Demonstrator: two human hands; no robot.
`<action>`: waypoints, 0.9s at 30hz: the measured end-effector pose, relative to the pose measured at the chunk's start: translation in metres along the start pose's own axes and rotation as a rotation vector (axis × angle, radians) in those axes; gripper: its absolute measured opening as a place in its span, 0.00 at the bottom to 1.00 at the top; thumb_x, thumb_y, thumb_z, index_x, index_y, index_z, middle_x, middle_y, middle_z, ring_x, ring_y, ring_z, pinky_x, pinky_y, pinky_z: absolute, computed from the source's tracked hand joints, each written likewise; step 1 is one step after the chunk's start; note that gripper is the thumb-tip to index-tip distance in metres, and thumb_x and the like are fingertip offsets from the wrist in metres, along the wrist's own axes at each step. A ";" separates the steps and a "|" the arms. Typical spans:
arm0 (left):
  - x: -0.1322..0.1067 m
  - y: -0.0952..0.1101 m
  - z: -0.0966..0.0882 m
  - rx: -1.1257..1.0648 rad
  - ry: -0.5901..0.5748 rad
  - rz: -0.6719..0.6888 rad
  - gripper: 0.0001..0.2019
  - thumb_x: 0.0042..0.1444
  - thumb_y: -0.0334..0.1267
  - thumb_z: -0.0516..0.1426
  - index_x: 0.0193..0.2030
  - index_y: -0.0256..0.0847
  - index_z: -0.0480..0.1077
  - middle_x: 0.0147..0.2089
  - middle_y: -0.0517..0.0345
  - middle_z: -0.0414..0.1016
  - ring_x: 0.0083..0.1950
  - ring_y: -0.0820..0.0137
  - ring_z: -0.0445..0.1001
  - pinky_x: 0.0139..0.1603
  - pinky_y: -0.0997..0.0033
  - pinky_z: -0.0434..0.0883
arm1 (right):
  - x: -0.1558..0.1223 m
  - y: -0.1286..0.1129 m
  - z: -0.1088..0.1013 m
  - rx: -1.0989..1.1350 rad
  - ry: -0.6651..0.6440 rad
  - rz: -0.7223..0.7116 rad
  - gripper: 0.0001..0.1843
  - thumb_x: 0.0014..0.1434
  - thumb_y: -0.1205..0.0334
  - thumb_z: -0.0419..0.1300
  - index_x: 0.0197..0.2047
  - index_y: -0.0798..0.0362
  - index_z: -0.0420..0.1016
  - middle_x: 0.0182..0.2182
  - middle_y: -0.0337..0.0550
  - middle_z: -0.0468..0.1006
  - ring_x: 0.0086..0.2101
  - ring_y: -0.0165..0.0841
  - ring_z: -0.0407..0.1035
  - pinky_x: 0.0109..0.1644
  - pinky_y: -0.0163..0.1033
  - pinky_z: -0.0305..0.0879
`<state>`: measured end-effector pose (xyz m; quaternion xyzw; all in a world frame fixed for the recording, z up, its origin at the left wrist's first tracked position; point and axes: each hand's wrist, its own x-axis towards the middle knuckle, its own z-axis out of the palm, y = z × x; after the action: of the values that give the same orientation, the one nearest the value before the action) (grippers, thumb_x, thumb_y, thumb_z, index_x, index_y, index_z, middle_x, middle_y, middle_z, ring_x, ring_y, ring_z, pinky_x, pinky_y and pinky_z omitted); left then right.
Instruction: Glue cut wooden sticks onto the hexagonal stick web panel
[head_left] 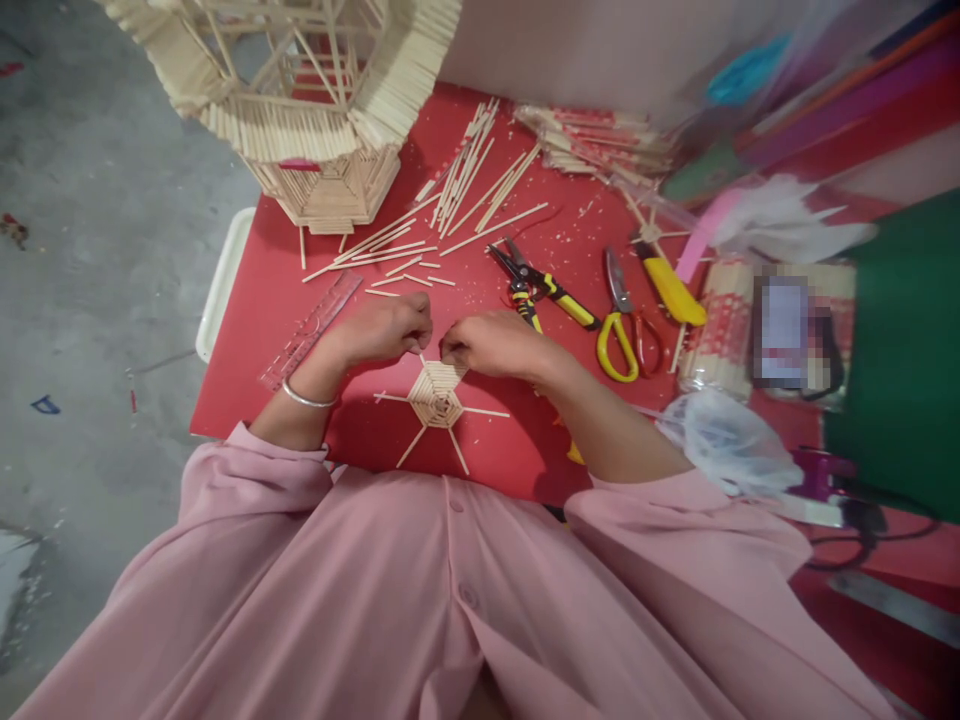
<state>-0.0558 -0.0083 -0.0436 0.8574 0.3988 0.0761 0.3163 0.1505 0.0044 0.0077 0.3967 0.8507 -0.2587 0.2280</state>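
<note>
A small hexagonal piece of pale wooden sticks (437, 396), with long spokes reaching out from its corners, lies flat on the red tabletop (352, 440) in front of me. At its far left corner, my left hand (391, 328) is closed, fingertips pinching the end of a wooden stick (422, 358). My right hand (501, 343) is closed too, its fingertips at the far right corner of the hexagon; what they grip is hidden. Behind my left wrist lies a clear ruler (315, 328).
Loose sticks (465, 175) lie beyond my hands. A large stick-built model (330, 190) stands at the back left. Pliers (547, 285), scissors (619, 325) and a yellow-handled cutter (671, 285) are to the right. Bundled sticks (716, 330) and a plastic bag (727, 440) sit further right.
</note>
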 end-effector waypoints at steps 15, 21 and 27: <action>0.000 0.012 -0.011 -0.263 -0.086 -0.014 0.08 0.51 0.25 0.54 0.33 0.37 0.75 0.32 0.58 0.79 0.34 0.73 0.74 0.37 0.77 0.67 | 0.009 0.017 -0.006 0.180 -0.120 -0.126 0.19 0.58 0.65 0.58 0.50 0.48 0.84 0.41 0.39 0.86 0.36 0.31 0.74 0.36 0.34 0.55; 0.001 0.008 -0.009 -0.287 -0.077 -0.010 0.09 0.52 0.26 0.55 0.33 0.37 0.76 0.33 0.57 0.80 0.35 0.73 0.76 0.37 0.78 0.69 | 0.015 0.027 0.002 0.359 -0.123 -0.209 0.17 0.57 0.66 0.58 0.46 0.54 0.84 0.37 0.41 0.85 0.34 0.30 0.73 0.38 0.32 0.59; 0.001 0.009 -0.010 -0.282 -0.084 -0.031 0.08 0.52 0.27 0.55 0.32 0.37 0.77 0.33 0.57 0.80 0.34 0.72 0.76 0.38 0.77 0.69 | 0.017 0.032 0.005 0.401 -0.110 -0.235 0.17 0.56 0.65 0.57 0.45 0.54 0.85 0.36 0.41 0.85 0.34 0.31 0.72 0.39 0.33 0.60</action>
<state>-0.0531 -0.0073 -0.0300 0.8007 0.3836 0.0905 0.4511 0.1665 0.0285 -0.0147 0.3175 0.8089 -0.4687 0.1590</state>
